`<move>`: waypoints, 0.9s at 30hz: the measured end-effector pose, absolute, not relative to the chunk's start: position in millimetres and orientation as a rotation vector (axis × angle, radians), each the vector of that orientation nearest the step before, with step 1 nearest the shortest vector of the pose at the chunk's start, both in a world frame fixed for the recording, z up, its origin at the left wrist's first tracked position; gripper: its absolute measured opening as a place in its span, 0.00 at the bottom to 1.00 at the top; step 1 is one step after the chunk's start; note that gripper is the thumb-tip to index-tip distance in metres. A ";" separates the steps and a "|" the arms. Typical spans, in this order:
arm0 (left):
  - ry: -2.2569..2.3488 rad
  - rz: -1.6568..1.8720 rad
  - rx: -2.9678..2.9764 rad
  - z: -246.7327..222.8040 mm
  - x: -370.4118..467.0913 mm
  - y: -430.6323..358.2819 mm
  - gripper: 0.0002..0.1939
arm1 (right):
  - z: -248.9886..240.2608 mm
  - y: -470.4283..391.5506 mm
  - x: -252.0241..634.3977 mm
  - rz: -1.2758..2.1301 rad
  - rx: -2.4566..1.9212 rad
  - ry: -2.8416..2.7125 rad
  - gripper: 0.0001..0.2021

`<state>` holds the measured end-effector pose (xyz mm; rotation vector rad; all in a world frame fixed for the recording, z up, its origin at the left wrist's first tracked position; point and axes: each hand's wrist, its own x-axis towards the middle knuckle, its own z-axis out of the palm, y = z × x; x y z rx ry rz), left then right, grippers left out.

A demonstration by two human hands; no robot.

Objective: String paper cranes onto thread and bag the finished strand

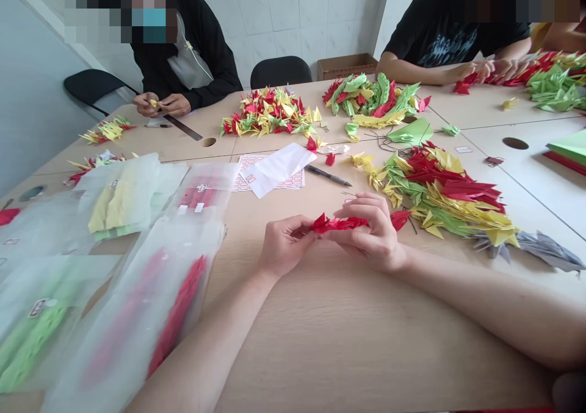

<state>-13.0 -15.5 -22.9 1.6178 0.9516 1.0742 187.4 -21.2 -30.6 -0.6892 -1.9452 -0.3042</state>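
Near the middle of the table, my left hand pinches the left end of a row of red folded paper cranes. My right hand is closed around the same row from the other side, its fingers hiding part of it. Another red paper piece shows just past my right knuckles. To the right lies a long pile of strung red, yellow and green paper cranes, with grey cranes at its near end. A black pen lies beyond my hands.
Clear plastic bags of folded paper cover the left side. White paper rests on a red-printed sheet. Farther off are a mixed crane heap, a green-red heap and a metal ruler. Co-workers sit across, handling paper pieces.
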 end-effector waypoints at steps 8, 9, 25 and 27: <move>0.931 1.145 1.551 -27.7 -14.2 -12.8 0.05 | -28.1 -23.8 191.9 -0.227 -0.622 -2.138 0.05; 0.940 1.146 1.564 -28.0 -14.7 -12.9 0.05 | -27.4 -23.9 191.8 -0.175 -0.621 -2.137 0.05; 0.969 1.209 2.070 -29.6 -19.4 -13.5 0.10 | -27.1 -20.6 186.5 -0.065 -0.680 -2.021 0.10; 0.968 1.183 2.093 -29.6 -19.5 -13.4 0.10 | -27.8 -20.5 187.2 -0.062 -0.705 -2.038 0.10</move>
